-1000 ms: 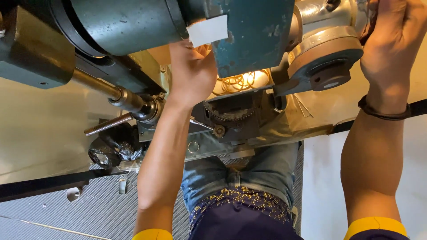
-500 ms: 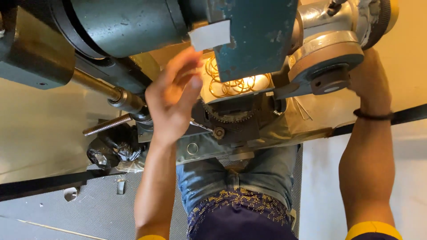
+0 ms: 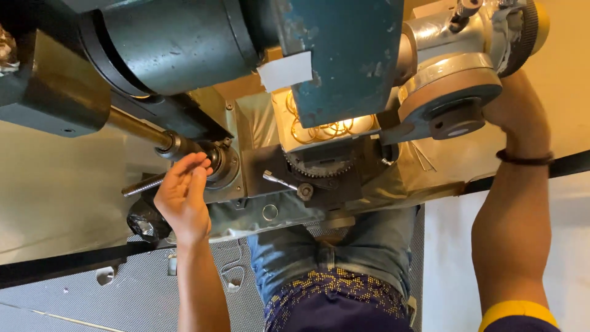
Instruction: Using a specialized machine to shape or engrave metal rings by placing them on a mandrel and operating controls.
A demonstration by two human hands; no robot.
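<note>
My left hand [image 3: 183, 198] hovers with fingers spread and nothing in it, just left of a round dark hub [image 3: 220, 163] at the end of a brass-coloured shaft [image 3: 140, 130]. My right hand [image 3: 515, 115] reaches behind a grey round housing [image 3: 452, 92] on the machine's right side. Its fingers are hidden there, and a dark band circles the wrist. Between my hands, a teal machine head [image 3: 347, 55] hangs over a lit pocket holding thin golden wire rings [image 3: 319, 130], with a toothed dial [image 3: 319, 166] below it.
A dark cylindrical motor body [image 3: 172, 43] fills the upper left. A small lever [image 3: 284, 182] sticks out beside the dial. A knurled wheel with a yellow rim [image 3: 530, 24] sits at the top right. Perforated grey flooring [image 3: 117, 295] lies below, beside my jeans [image 3: 344, 252].
My left hand has dropped down and left, away from the lit rings to the hub. My right hand has come down from the upper wheel to behind the grey housing.
</note>
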